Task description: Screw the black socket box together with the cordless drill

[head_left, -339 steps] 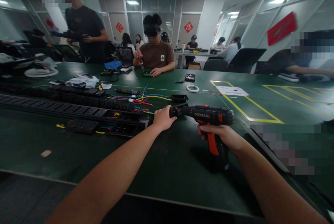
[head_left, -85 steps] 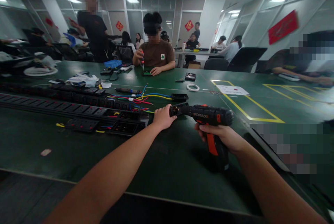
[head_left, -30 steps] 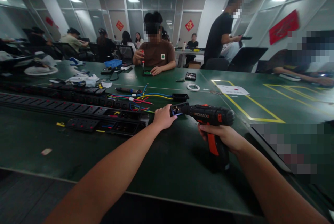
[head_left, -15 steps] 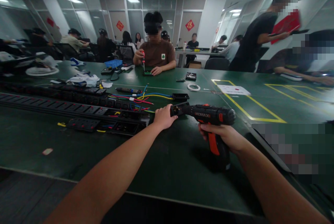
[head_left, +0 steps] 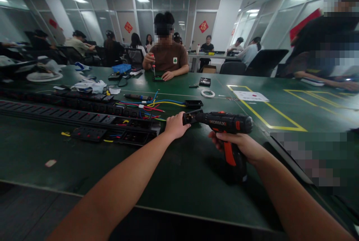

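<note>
My left hand [head_left: 177, 125] is closed around a small black plastic housing [head_left: 193, 116], tilted above the green table. My right hand [head_left: 241, 145] grips a black and orange cordless drill [head_left: 228, 123] by its handle. The drill's nose points left at the housing; whether the bit touches a screw I cannot make out. Blue, yellow, red and green wires [head_left: 168, 102] lie behind my left hand, the upper ones running to another black housing [head_left: 194, 104]. To the left stretch long black power strips [head_left: 70, 113] with rows of sockets.
A black-handled tool [head_left: 137, 97], a white ring of tape [head_left: 208, 93] and a box of bits [head_left: 205, 81] lie farther back. Across the table [head_left: 179, 181] a person [head_left: 168, 55] works with a red screwdriver. A printed sheet [head_left: 251, 96] lies near yellow tape outlines at right.
My hands, the housing and the drill stay nearly in place; the fingers of my right hand shift slightly near the trigger. A standing person at the right has moved farther right.
</note>
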The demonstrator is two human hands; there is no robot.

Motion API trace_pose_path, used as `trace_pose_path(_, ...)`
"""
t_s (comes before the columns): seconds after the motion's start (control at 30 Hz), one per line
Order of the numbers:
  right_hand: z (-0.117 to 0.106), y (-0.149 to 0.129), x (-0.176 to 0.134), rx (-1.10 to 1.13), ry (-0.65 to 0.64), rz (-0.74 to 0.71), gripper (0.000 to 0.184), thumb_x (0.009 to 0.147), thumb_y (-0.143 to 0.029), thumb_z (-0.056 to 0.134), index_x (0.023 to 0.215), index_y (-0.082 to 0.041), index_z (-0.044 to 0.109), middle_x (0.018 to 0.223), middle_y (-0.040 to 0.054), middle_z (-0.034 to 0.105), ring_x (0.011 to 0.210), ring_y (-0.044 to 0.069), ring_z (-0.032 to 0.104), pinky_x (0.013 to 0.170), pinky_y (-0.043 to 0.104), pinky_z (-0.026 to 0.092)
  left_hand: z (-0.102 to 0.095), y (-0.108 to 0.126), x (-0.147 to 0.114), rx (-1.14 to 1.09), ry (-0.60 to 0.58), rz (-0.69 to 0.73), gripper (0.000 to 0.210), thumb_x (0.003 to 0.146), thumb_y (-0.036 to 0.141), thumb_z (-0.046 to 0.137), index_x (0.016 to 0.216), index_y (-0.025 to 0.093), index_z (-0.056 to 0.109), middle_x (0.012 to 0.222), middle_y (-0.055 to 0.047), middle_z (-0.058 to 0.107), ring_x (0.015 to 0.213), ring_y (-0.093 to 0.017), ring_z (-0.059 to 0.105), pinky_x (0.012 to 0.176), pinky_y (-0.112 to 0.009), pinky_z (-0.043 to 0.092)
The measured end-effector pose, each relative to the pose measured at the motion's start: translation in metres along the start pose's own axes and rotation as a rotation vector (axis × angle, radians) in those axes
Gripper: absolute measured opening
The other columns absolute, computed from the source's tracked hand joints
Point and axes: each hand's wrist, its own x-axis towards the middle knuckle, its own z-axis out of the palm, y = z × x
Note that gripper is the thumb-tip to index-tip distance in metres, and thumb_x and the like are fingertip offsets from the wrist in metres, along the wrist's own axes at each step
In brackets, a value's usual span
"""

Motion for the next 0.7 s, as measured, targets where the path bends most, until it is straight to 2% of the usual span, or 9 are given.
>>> trace_pose_path(0.37,0.0019,-0.0014,-0.0019,-0.007,-0.014,-0.008,0.051,0.064,-0.054,0.094,0.096,-0.016,0.082,0.079,0.0055,0.073,0.068,0.020,0.067,0.065,0.033,0.052,0.0011,-0.0006,0.0009,-0.002,0.005,0.001,0.055,0.092,0.047,0.070,0.140,0.024,0.053,0.132,-0.012,0.071,0.122,-0.034,0.065,0.104,-0.046,0.045)
trace_pose_path(0.7,-0.0019,0.0030,0.0024,-0.010,-0.016,0.003,0.057,0.061,-0.059,0.095,0.098,-0.017,0.083,0.086,0.0068,0.074,0.072,0.021,0.068,0.064,0.033,0.052,0.0043,-0.0025,0.0020,-0.004,0.012,-0.001,0.057,0.092,0.048,0.070,0.141,0.024,0.052,0.133,-0.011,0.071,0.122,-0.033,0.065,0.104,-0.045,0.044)
